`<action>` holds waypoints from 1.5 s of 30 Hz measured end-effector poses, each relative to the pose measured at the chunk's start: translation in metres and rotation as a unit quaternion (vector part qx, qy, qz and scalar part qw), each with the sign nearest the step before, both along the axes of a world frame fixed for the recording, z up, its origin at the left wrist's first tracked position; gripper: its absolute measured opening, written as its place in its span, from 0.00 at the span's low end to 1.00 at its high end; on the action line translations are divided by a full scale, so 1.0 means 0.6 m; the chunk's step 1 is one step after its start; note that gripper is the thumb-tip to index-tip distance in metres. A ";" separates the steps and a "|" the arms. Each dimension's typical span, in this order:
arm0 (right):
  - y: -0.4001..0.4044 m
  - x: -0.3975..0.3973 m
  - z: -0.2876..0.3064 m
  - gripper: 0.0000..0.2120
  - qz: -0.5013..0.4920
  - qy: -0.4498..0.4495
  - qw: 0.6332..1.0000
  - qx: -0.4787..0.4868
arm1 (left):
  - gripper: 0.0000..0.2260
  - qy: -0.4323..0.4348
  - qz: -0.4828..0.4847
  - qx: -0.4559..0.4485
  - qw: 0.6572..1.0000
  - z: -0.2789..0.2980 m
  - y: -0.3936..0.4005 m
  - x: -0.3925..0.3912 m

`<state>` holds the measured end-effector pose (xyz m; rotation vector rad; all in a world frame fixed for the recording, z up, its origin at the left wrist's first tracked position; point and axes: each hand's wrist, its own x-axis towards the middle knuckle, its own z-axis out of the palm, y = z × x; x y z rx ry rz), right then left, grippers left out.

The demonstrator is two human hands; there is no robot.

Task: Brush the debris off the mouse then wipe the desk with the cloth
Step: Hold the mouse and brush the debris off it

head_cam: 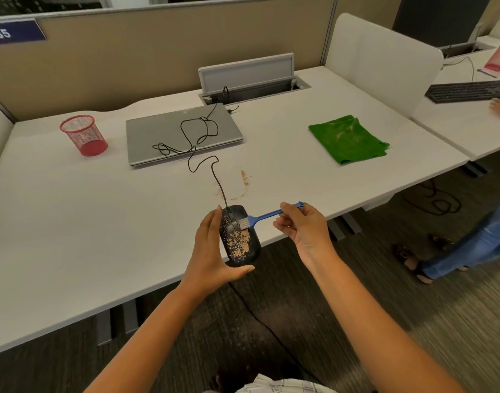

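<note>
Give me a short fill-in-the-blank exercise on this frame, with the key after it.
1. The left hand holds the black ____, which is speckled with debris.
2. The right hand pinches a small blue ____ by its handle.
3. The folded cloth on the desk is ____ in colour.
4. The mouse cable loops across the closed ____.

Missing words: mouse; brush; green; laptop.

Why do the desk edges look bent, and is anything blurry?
Head view: the wide-angle lens bows the desk edges; floor at lower right is smeared by motion blur; the mouse and brush are fairly sharp; lighting is soft and even, without harsh glare.
</note>
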<state>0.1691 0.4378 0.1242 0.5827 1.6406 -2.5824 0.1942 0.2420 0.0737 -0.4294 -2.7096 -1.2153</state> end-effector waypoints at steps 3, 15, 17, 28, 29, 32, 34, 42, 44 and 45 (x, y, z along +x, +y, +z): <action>-0.001 0.001 0.001 0.04 -0.003 -0.005 1.000 0.011 | 0.53 -0.001 0.000 0.001 1.000 0.002 0.001 0.002; -0.009 -0.006 0.021 0.05 -0.016 0.013 1.000 0.016 | 0.56 -0.001 -0.031 -0.020 0.999 0.003 0.004 0.010; -0.013 -0.008 0.022 0.05 -0.017 0.017 0.999 0.039 | 0.54 -0.001 -0.028 -0.019 0.999 0.004 0.006 0.012; -0.030 -0.013 0.032 0.06 -0.001 0.047 0.995 0.087 | 0.55 -0.002 -0.036 -0.046 0.998 0.005 0.005 0.016; -0.033 -0.013 0.031 0.06 0.002 0.043 0.994 0.103 | 0.55 -0.002 -0.037 -0.045 0.998 0.005 0.006 0.016; -0.037 -0.013 0.029 0.07 0.013 0.034 0.991 0.128 | 0.55 -0.009 -0.031 -0.038 0.999 0.005 0.007 0.014; -0.037 -0.013 0.029 0.07 0.013 0.035 0.991 0.125 | 0.56 -0.011 -0.025 -0.039 0.999 0.004 0.007 0.014; -0.036 -0.010 0.027 0.07 -0.001 0.035 0.986 0.161 | 0.57 -0.024 -0.024 -0.033 0.999 0.000 0.007 0.015; -0.037 -0.007 0.026 0.08 0.004 0.033 0.987 0.156 | 0.57 -0.025 -0.023 -0.032 0.999 -0.001 0.007 0.015; -0.037 -0.007 0.027 0.07 0.002 0.032 0.988 0.152 | 0.57 -0.025 -0.023 -0.032 0.999 -0.001 0.008 0.015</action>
